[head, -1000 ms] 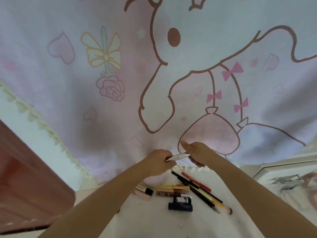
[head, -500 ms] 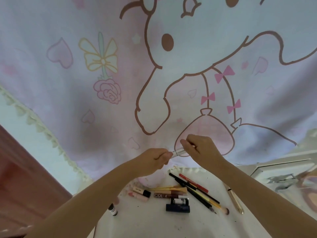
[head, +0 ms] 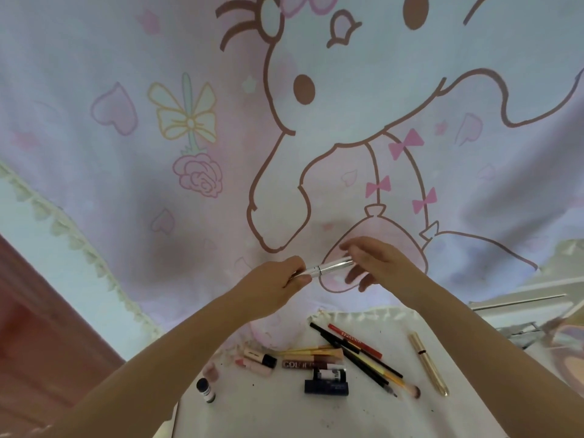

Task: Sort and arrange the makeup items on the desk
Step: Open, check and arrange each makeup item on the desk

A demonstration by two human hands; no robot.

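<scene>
Behind white desk [head: 259, 415], cartoon curtain [head: 126, 191]; silver tube [head: 330, 267] aloft.

head-worn wide-angle view, facing forward and down, close over the hands [head: 319, 273], desk [head: 252, 415] below

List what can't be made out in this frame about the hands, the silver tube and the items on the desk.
- Head view: silver tube, left end hidden inside the left hand.
- Right hand: fingers motion-blurred, so its grip is unclear.
- Red pencil: lettering too small to read.
- Small dark bottle: label too small.
</scene>
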